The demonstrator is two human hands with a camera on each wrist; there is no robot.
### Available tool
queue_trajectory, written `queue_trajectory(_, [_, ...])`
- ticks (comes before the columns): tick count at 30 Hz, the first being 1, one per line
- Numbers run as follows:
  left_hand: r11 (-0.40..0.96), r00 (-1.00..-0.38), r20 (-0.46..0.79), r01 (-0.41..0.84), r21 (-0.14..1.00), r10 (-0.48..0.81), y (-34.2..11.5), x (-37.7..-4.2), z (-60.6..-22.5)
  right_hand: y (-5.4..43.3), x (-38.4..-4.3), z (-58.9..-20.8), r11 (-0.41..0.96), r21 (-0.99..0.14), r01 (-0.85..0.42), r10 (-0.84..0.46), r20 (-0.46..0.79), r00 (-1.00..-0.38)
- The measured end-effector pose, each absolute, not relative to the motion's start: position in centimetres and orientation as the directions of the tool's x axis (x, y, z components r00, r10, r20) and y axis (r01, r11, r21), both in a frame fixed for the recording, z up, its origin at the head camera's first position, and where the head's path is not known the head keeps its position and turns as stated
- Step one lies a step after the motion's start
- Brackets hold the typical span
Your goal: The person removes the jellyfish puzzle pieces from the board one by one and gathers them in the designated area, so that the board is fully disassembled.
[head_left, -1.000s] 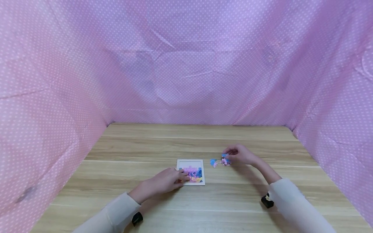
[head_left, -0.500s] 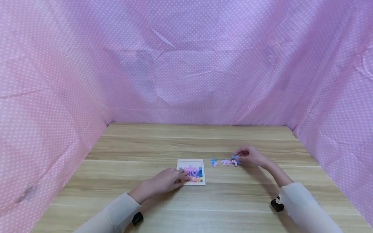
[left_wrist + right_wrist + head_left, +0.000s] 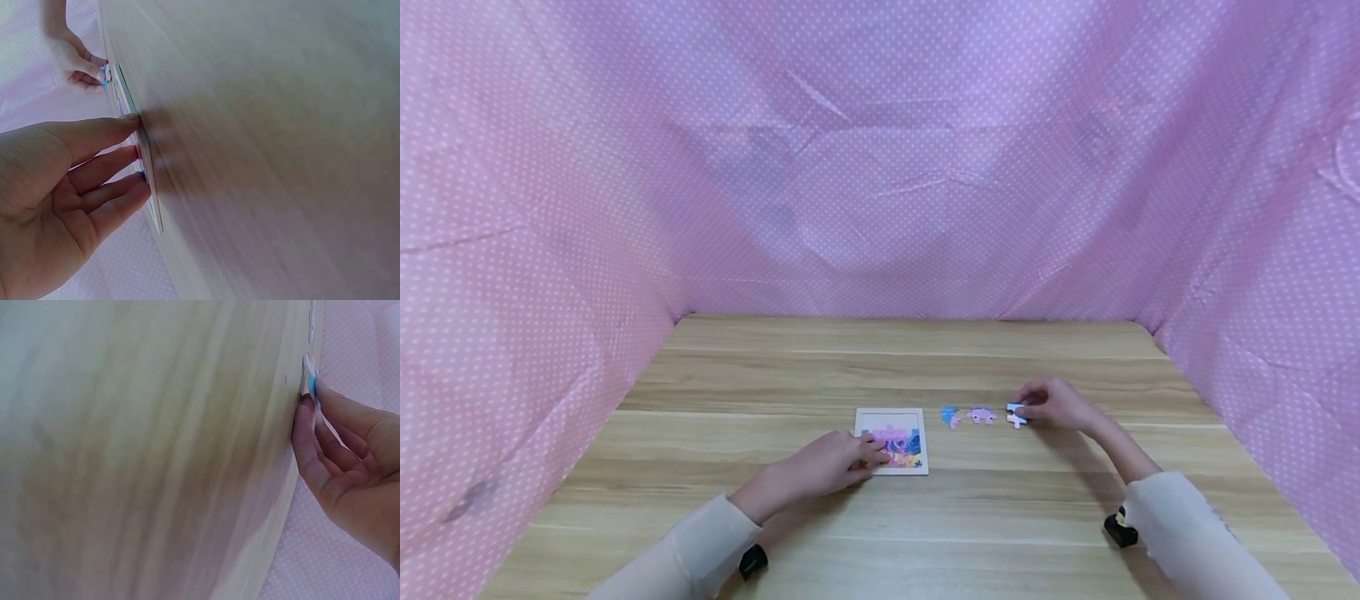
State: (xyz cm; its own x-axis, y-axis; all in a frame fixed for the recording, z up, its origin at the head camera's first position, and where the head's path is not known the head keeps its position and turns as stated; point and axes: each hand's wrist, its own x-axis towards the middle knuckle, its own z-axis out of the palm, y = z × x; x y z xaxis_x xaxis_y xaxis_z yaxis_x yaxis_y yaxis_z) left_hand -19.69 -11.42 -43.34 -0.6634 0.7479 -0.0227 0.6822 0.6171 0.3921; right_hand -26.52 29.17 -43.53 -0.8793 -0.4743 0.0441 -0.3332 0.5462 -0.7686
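Observation:
A white-framed picture puzzle (image 3: 926, 443) lies flat on the table; its lower part shows a colourful picture, and a white strip shows at the top. My left hand (image 3: 831, 462) rests over its left side, with thumb and fingertips touching it in the left wrist view. To the right, my right hand (image 3: 1060, 406) pinches a blue and pink jigsaw piece (image 3: 1016, 414) between thumb and fingers, close to the tabletop. Between puzzle and right hand lie a blue and pink piece (image 3: 950, 417) and a pink piece with eyes (image 3: 982, 415). My left hand hides part of the picture.
The wood-grain table (image 3: 820, 358) is bounded at the back and both sides by a pink polka-dot cloth (image 3: 880, 208). Small black devices (image 3: 752, 562) sit under both wrists, near the pale sleeves (image 3: 700, 542).
My right hand has moved right with its jigsaw piece, away from the pink piece with eyes, which now lies uncovered on the table. The left hand has stayed on the puzzle.

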Motion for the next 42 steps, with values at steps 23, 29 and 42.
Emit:
queue_trajectory(23, [0.624,-0.669,-0.026,0.678,0.389,0.743,-11.7,-19.4,-43.0,28.3,-27.0,-43.1,0.59,-0.744,-0.314,-0.445,0.026,-0.895])
queue_trajectory(29, [0.61,-0.659,-0.01,0.69,0.389,0.752,-11.6,-19.3,-43.0,26.2,-27.3,-42.4,0.626,-0.675,-0.391,-0.459,0.086,-0.884])
queue_trajectory(42, [0.6,-0.653,0.007,0.699,0.389,0.757,-11.4,-19.3,-43.1,21.3,-28.0,-42.2,0.594,-0.7,-0.397,-0.536,0.024,-0.844])
